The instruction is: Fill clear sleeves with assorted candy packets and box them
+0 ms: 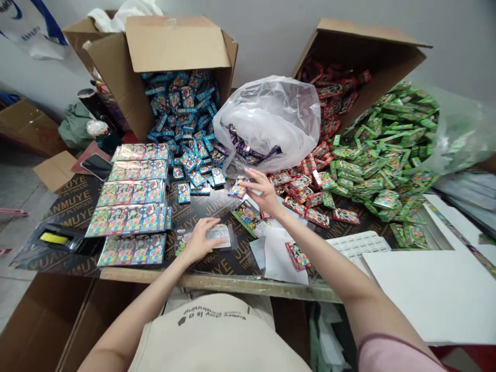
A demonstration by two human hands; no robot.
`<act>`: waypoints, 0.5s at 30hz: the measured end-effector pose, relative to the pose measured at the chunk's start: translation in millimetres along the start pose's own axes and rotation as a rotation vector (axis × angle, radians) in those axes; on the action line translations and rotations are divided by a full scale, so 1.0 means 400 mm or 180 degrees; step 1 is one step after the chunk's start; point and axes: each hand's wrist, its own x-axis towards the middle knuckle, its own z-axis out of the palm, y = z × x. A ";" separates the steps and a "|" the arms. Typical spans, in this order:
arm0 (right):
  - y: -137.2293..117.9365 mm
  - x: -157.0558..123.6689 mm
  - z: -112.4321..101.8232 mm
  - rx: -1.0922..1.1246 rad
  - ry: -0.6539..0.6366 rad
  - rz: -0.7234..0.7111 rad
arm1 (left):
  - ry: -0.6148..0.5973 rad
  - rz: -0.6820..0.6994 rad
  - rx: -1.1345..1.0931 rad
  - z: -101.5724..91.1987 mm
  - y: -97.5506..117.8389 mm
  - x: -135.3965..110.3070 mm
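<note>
My right hand (264,192) is closed on a small purple packet (237,187), just in front of the clear plastic bag (271,108). That bag lies on its side with more purple packets (251,150) in its mouth. Near the table's front edge, my left hand (204,238) rests on a clear plastic sleeve (228,236) with a printed card partly under the hand; its thumb and fingers are apart. Another printed green and black card (248,216) lies between the hands. To the left are stacked rows of filled clear sleeves (134,194) showing colourful packets.
Blue packets (186,119) spill from a carton (178,44). Red packets (329,98) spill from another carton (372,39), beside a heap of green packets (387,139). A black tape dispenser (58,238) and a phone (96,166) lie left. White sheets (284,253) lie near the front.
</note>
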 end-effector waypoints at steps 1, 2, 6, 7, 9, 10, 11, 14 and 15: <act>-0.049 -0.039 0.001 0.0205 -0.0033 -0.0003 | 0.0036 -0.0351 -0.0687 0.008 0.023 0.012; -0.093 -0.074 0.002 0.0363 -0.0099 0.0017 | -0.0020 -0.0728 -0.1382 0.016 0.045 0.022; -0.200 -0.169 -0.003 0.0786 -0.0221 0.0260 | -0.0145 -0.1646 -0.2816 0.038 0.103 0.038; -0.212 -0.183 -0.006 0.0903 -0.0213 0.0337 | -0.0022 -0.1725 -0.2865 0.042 0.109 0.034; -0.228 -0.203 -0.010 0.1106 -0.0251 0.0456 | 0.0188 -0.1786 -0.2834 0.051 0.115 0.020; -0.235 -0.210 -0.010 0.1162 -0.0293 0.0483 | 0.0227 -0.1787 -0.2786 0.055 0.115 0.012; -0.241 -0.216 -0.009 0.1178 -0.0318 0.0495 | 0.0216 -0.1773 -0.2718 0.060 0.115 0.005; -0.254 -0.230 0.003 0.1110 -0.0194 0.0553 | -0.0036 -0.1592 -0.2294 0.063 0.107 -0.009; -0.254 -0.236 0.007 0.1071 -0.0078 0.0606 | -0.0108 -0.1440 -0.2004 0.058 0.100 -0.011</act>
